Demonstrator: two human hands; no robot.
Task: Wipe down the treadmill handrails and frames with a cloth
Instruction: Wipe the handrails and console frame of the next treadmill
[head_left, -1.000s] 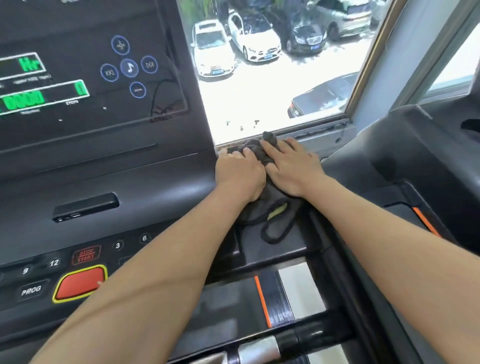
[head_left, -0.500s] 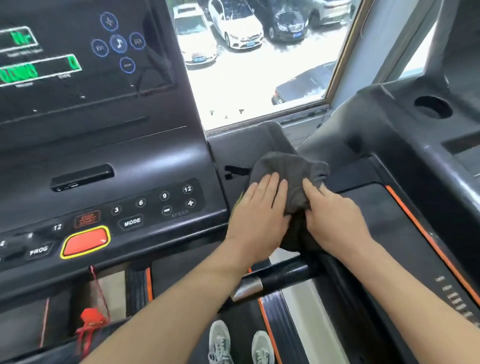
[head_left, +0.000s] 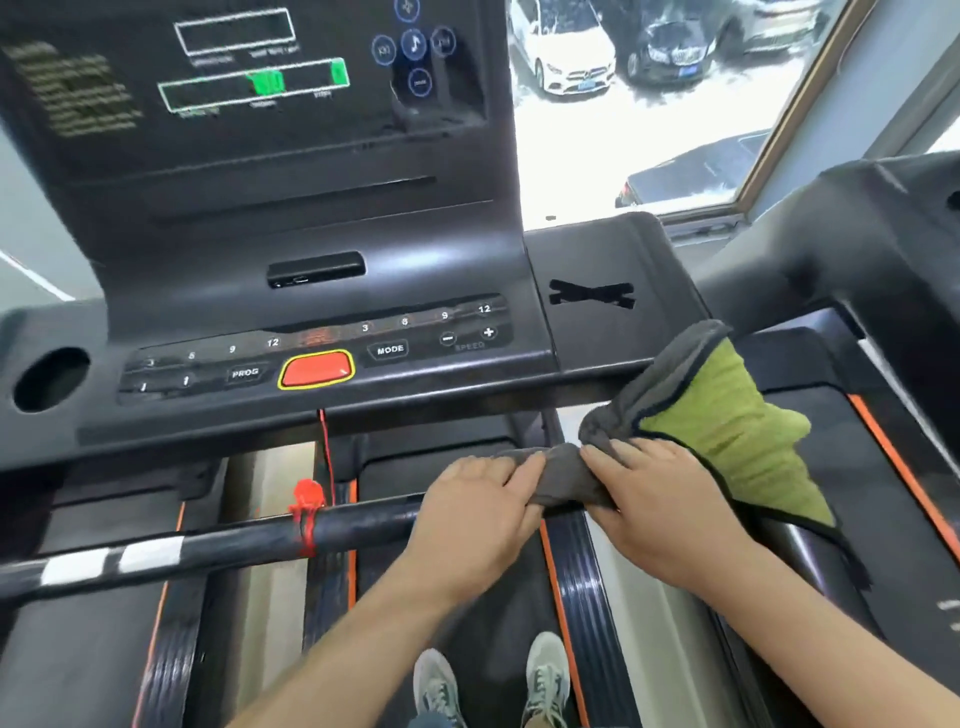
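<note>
A grey cloth with a green underside (head_left: 711, 415) is draped over the right end of the black front handrail bar (head_left: 208, 545). My left hand (head_left: 472, 509) and my right hand (head_left: 654, 499) sit side by side on that bar, fingers curled over the grey cloth and pressing it round the rail. The cloth's loose green flap stands up to the right of my right hand, in front of the right frame arm (head_left: 810, 249). The rail has white bands toward its left end.
The treadmill console (head_left: 311, 291) with its red stop button (head_left: 315, 369) is just beyond the rail. A red safety clip and cord (head_left: 307, 506) hang on the bar. A cup holder (head_left: 49, 379) is at left. My shoes (head_left: 493, 680) stand on the belt. A window lies ahead.
Both hands have pulled the cloth back from the console's right panel, near the window, down onto the front handrail bar. The cloth has unfolded, showing its green side. The view has tilted down.
</note>
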